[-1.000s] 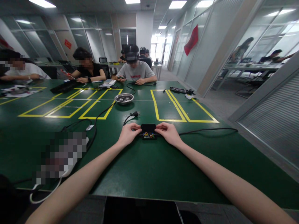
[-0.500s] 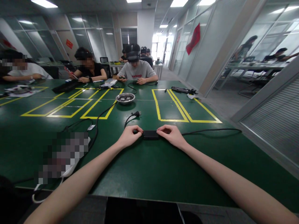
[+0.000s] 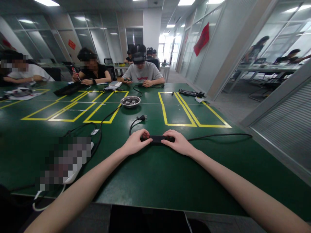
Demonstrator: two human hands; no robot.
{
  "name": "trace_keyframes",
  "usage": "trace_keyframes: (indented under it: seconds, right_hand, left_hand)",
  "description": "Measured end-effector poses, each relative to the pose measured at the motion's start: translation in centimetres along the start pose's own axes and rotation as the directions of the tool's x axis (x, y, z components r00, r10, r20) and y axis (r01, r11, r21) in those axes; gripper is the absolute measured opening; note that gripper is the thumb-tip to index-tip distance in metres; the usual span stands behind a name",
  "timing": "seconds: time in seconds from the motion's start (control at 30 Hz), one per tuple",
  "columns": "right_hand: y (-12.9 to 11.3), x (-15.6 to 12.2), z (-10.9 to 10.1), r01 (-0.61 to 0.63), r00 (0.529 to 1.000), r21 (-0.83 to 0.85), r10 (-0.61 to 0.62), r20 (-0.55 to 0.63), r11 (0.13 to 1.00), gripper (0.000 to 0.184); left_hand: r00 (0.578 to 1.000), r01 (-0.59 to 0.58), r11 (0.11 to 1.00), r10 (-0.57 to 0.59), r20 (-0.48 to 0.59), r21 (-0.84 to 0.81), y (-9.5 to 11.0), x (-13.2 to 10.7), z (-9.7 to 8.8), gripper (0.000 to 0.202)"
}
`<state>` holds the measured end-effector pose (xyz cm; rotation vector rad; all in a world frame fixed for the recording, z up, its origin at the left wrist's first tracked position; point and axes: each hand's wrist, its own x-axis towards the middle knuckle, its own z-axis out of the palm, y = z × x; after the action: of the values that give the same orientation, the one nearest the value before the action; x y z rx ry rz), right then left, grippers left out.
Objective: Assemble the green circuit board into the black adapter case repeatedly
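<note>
Between my hands a black power adapter [image 3: 157, 139] lies on the green table. My left hand [image 3: 137, 141] grips its left end, thumb along the near edge and fingers curled on the far side. The right end is held the same way by my right hand [image 3: 178, 142]. Beyond my left hand a short black cord rises to a power plug [image 3: 143, 118], which rests on the table. From behind my right hand a thin black cable [image 3: 221, 135] runs off to the right. Where the cords join the adapter is hidden by my hands.
A metal bowl [image 3: 130, 102] with small metal parts stands farther back. Yellow tape [image 3: 181, 125] outlines areas on the table. At left lies a pixelated white-edged object [image 3: 77, 166] beside black cables. A folded black tripod-like item [image 3: 190, 93] lies back right. Several people sit across the table.
Both my thumbs have slid inward along the adapter's near edge, and my fingers have spread farther around its far side. The adapter stays in about the same place.
</note>
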<state>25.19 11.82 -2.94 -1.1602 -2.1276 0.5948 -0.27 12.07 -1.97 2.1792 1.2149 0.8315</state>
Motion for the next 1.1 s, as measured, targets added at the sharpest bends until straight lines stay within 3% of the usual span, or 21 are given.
trace_keyframes:
  seconds: [0.17, 0.47, 0.7, 0.83, 1.1]
  right_hand:
    - [-0.8, -0.2, -0.6, -0.054, 0.995, 0.107, 0.045, 0.086, 0.993, 0.028]
    - [-1.9, -0.5, -0.5, 0.004, 0.995, 0.14, -0.018, 0.099, 0.99, 0.034]
    - [-2.2, -0.9, -0.1, 0.216, 0.976, -0.067, -0.212, 0.058, 0.974, 0.013]
    - [-2.2, -0.9, 0.0, 0.277, 0.961, -0.126, -0.275, 0.036, 0.952, 0.014]
    - [-1.4, -0.7, -0.7, 0.254, 0.959, -0.081, -0.241, 0.148, 0.964, 0.028]
  left_hand:
    - [0.994, -0.098, 0.965, 0.083, 0.07, 0.245, 0.5, 0.0, 0.2, 0.033]
    - [0.988, -0.136, 0.977, 0.121, 0.1, 0.163, 1.2, -0.3, -0.3, 0.029]
    - [0.97, -0.233, 0.939, 0.206, 0.129, 0.252, 2.0, -0.8, 0.0, 0.024]
    - [0.944, -0.309, 0.913, 0.261, 0.201, 0.267, 2.0, -0.9, 0.4, 0.025]
    - [0.95, -0.288, 0.924, 0.242, 0.198, 0.252, 1.2, -0.5, 0.3, 0.03]
